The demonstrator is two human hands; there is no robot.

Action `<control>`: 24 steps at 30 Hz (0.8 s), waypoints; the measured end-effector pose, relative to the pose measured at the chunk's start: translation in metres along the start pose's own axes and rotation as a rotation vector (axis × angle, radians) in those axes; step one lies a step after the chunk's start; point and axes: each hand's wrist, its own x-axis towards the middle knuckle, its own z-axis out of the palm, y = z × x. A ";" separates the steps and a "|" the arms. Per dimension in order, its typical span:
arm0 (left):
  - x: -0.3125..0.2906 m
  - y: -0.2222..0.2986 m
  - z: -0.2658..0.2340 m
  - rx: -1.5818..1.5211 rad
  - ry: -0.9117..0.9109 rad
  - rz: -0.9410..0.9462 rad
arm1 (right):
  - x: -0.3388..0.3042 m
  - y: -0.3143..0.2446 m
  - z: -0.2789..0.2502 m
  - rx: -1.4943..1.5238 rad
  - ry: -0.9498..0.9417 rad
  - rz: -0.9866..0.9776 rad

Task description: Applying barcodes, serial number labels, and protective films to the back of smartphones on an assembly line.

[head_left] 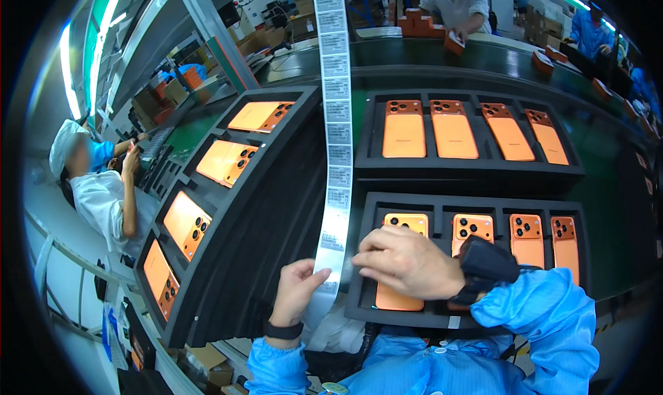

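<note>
A long white strip of printed labels (339,136) hangs down from the top of the view. My left hand (293,291) grips its lower end between thumb and fingers. Close to the strip's right edge, my right hand (414,264) is closed in a pinch; whatever is between its fingertips is too small to make out. Under that hand lies the near black foam tray (469,203), with orange smartphones set in its slots, camera side up. My right hand and wrist partly cover the phone at the left (406,220) and the one beside it (472,228).
Behind the near tray sits another foam tray (476,172) of orange phones. Stacked trays (255,208) with more phones stand at left. Beyond runs a green conveyor belt (414,53) carrying orange boxes (542,62). One person (103,195) sits at left; others work across the belt.
</note>
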 end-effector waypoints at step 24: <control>-0.062 0.007 0.026 -0.521 0.149 -0.225 | -0.013 -0.039 0.050 -0.157 0.170 -0.206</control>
